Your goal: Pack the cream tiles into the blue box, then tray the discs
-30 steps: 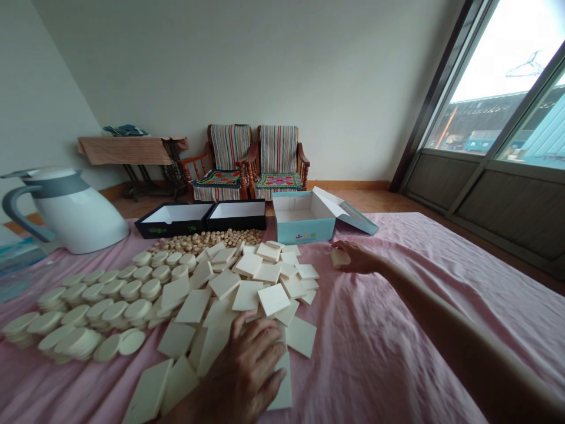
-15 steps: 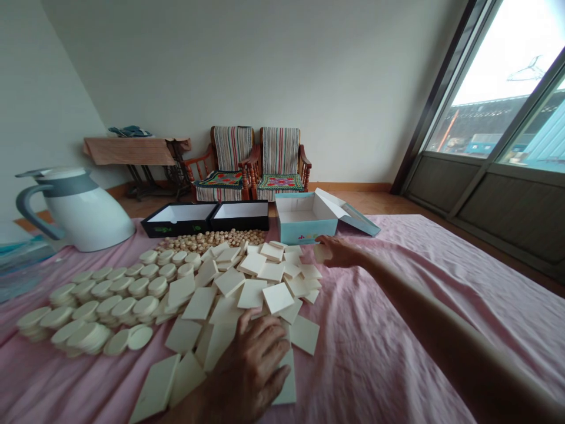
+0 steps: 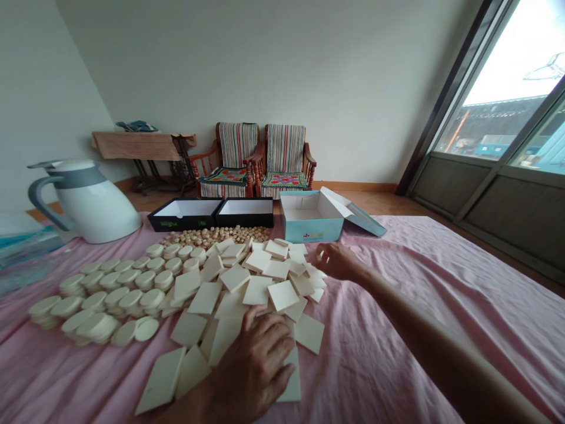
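Pale square wooden tiles (image 3: 258, 291) lie in a loose, overlapping heap in the middle of the cloth. My left hand (image 3: 262, 356) rests on the near part of this heap, its fingers loosely bent and spread, gripping nothing that I can see. At the heap's far right edge is my right hand (image 3: 339, 262), its thumb and forefinger curved apart with a gap between them. No tile shows in that gap. Left of the squares stand rows of stacked round wooden discs (image 3: 130, 299).
Small wooden beads (image 3: 207, 237) lie behind the tiles. Beyond them stand two black boxes (image 3: 188, 222) and a light-blue box (image 3: 311, 229), its lid (image 3: 366, 221) leaning at the right. A white and grey jug (image 3: 97, 206) stands left on the pink cloth (image 3: 379, 359).
My right hand has let go of a pale tile at the heap's right edge, and its fingers have parted. My left hand stays on the tiles. The view has shifted slightly.
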Demonstrator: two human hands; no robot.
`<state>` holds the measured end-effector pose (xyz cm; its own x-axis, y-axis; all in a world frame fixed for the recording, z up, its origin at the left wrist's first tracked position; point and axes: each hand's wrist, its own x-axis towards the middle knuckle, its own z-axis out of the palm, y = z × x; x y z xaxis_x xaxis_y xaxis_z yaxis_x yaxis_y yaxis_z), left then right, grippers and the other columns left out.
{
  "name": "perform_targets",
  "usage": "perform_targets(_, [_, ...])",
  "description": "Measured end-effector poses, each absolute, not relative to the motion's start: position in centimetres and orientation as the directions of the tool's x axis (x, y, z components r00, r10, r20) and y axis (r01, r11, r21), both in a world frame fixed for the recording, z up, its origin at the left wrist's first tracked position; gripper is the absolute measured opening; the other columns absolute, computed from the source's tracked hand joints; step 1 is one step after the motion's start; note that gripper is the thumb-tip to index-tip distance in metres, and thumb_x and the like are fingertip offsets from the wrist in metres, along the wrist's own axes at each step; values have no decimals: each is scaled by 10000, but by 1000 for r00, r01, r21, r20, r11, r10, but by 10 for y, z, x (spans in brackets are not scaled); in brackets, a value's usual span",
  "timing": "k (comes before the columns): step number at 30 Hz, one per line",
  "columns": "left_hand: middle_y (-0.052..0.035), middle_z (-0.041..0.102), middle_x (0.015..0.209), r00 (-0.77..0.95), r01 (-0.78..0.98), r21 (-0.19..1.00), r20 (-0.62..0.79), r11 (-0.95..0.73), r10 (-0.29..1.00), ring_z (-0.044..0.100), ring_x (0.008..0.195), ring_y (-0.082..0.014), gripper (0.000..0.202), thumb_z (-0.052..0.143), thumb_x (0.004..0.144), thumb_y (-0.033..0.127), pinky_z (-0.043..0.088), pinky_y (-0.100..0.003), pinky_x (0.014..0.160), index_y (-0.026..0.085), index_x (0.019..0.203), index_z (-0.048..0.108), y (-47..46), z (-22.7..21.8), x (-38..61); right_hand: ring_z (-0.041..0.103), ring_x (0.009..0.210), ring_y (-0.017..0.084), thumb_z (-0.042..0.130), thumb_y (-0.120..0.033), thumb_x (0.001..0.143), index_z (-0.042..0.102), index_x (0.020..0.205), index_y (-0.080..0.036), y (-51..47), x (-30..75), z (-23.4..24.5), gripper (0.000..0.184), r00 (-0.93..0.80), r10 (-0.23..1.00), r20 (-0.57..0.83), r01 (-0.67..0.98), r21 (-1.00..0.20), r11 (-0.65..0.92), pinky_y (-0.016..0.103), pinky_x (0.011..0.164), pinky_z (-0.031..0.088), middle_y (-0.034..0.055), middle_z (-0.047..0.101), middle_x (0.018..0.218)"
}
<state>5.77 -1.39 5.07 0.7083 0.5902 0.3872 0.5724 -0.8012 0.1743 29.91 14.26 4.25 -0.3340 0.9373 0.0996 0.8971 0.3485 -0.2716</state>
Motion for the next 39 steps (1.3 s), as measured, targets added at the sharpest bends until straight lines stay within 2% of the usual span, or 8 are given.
perform_targets(4, [-19,645,942,708,580,170,379,-796,596,543,988,-189,140,504,880,195,271,-433,1011,200,979,602,-14,52,58,628,884,279,538,-551,785,635,953,-192,119,280,42,408,-285,958,25,944,-167,285,338,693,438,124,683,936])
perform_targets(9, [-22,646,940,709,575,162,392,-802,587,539,1002,-194,126,503,880,189,257,-439,1017,196,961,599,-15,51,58,627,910,281,479,-550,819,606,998,-165,112,273,39,443,-209,977,38,959,-188,213,338,704,434,144,679,957])
perform_targets(13, [-12,641,934,703,576,169,397,-800,590,538,993,-187,121,517,869,184,244,-437,1023,195,961,596,-15,48,58,628,875,271,544,-502,775,579,975,-175,111,281,35,385,-181,983,10,950,-258,177,331,683,436,127,672,934])
perform_targets(17, [-19,636,928,697,575,175,406,-799,591,538,988,-187,118,502,876,182,257,-436,1021,194,952,592,-15,48,58,607,869,229,680,-402,663,568,987,-189,113,301,35,403,-236,971,-29,886,-417,203,305,708,451,94,648,972])
perform_targets(20, [-23,636,925,693,575,175,414,-799,590,540,984,-188,118,499,880,188,272,-433,1016,198,948,594,-16,49,59,582,858,198,697,-314,636,572,1016,-191,124,320,42,419,-298,953,46,823,-494,281,299,728,460,83,602,1029])
perform_targets(25, [-13,639,914,697,574,173,410,-800,589,545,977,-182,120,515,876,198,274,-422,1007,203,959,601,-15,50,59,507,990,253,688,-210,595,553,1085,-191,158,337,52,509,-308,926,218,876,-316,365,365,848,414,99,539,1081])
perform_targets(33, [-6,643,904,709,577,158,390,-801,588,554,945,-178,113,531,868,214,287,-406,974,208,955,603,-14,53,57,460,1121,325,697,-208,598,534,1165,-215,176,325,48,590,-391,916,-90,916,-135,378,454,901,368,123,535,1186])
perform_targets(39, [-16,645,889,708,572,158,400,-805,582,547,941,-180,127,511,884,219,288,-407,978,209,968,606,-14,53,58,463,1167,350,741,-298,598,450,1282,-217,183,318,45,748,-405,904,-140,914,-102,393,470,918,373,155,518,1265])
